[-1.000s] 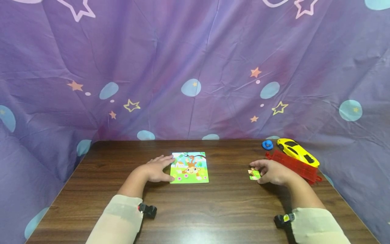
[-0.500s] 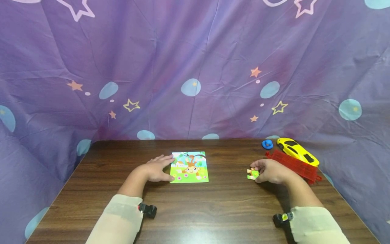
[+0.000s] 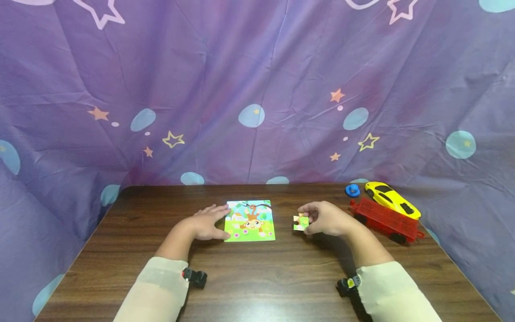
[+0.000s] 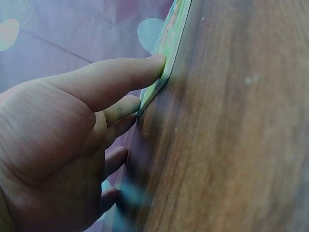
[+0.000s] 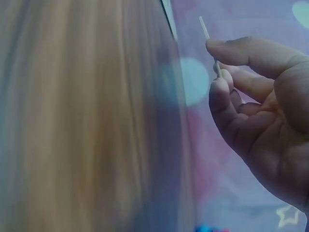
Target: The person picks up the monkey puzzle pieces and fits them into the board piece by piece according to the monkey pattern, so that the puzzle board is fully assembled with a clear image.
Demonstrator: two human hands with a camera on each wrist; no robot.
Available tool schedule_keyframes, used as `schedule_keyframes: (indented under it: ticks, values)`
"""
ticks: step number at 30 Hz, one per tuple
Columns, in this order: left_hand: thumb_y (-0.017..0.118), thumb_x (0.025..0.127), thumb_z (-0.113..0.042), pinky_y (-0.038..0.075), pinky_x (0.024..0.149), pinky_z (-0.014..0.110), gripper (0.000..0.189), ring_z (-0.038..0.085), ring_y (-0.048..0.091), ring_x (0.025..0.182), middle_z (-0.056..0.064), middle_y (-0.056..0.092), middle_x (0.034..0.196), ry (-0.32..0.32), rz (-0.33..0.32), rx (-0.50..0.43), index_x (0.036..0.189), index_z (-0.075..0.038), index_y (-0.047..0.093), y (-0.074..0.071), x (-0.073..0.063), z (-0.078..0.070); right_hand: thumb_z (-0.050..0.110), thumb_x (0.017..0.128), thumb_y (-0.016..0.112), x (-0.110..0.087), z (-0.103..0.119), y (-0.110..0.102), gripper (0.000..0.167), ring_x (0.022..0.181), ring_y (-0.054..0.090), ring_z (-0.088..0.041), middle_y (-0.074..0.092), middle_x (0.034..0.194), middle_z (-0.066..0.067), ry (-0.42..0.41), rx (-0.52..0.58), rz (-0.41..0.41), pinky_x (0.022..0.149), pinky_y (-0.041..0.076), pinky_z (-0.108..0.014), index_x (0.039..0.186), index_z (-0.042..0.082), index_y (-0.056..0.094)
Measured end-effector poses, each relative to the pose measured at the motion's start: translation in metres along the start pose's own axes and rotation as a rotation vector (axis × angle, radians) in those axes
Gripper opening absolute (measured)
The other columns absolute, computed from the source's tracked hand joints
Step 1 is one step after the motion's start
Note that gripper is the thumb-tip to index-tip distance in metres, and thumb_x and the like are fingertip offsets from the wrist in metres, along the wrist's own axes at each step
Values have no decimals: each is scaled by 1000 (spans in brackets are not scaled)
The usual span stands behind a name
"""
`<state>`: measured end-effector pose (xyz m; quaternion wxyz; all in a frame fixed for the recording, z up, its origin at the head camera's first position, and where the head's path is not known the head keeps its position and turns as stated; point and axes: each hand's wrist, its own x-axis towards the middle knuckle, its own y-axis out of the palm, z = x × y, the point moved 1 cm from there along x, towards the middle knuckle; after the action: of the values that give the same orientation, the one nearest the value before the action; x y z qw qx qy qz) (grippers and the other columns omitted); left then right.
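A square puzzle board (image 3: 250, 235) printed with an upside-down monkey lies flat on the table. My left hand (image 3: 206, 223) rests at its left side, thumb on the near corner and fingertips by the far corner; the left wrist view shows the straight thumb touching the board's edge (image 4: 170, 48). To the right of the board, my right hand (image 3: 330, 219) pinches a small green and cream puzzle piece (image 3: 301, 222) between thumb and fingers. Seen edge-on in the right wrist view, the piece (image 5: 204, 27) is thin and held above the tabletop.
At the right rear of the wooden table (image 3: 257, 277) are a red toy wagon (image 3: 384, 219), a yellow toy car (image 3: 392, 200) and a small blue hat-shaped object (image 3: 352, 190). A purple patterned cloth (image 3: 225, 89) hangs behind the table.
My right hand has lifted the puzzle piece and carried it left toward the board, away from the red wagon. The left hand and the board have stayed put.
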<state>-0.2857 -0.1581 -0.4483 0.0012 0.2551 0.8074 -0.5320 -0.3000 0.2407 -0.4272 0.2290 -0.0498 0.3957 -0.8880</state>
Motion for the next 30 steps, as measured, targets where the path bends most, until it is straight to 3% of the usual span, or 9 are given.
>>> schedule_keyframes:
  ticks: [9, 20, 25, 30]
  values:
    - [73, 94, -54, 8, 134, 71, 90, 41, 12, 169, 3, 22, 181, 9, 2, -4, 169, -20, 35, 1, 0, 1, 10, 74, 90, 26, 34, 21, 63, 93, 64, -17, 70, 103, -6, -88, 43, 45, 78, 55, -24, 133, -2, 70]
    - [73, 94, -54, 9, 134, 71, 91, 42, 12, 169, 4, 21, 181, 15, 3, 1, 169, -20, 35, 0, -1, 1, 11, 76, 91, 48, 67, 38, 58, 99, 68, -19, 74, 109, -5, -110, 66, 51, 86, 58, -26, 131, 5, 73]
    - [73, 94, -54, 9, 134, 72, 91, 42, 12, 169, 4, 21, 181, 14, 4, 2, 169, -20, 35, 0, -1, 1, 14, 76, 93, 54, 71, 46, 57, 97, 66, -17, 72, 110, -4, -105, 72, 71, 86, 58, -28, 130, 7, 73]
    - [72, 94, -54, 9, 134, 72, 91, 43, 12, 168, 4, 22, 181, 18, 3, 8, 169, -19, 35, 0, -1, 1, 18, 76, 95, 59, 64, 57, 57, 93, 61, -13, 68, 102, -1, -104, 41, 126, 84, 55, -27, 128, 9, 73]
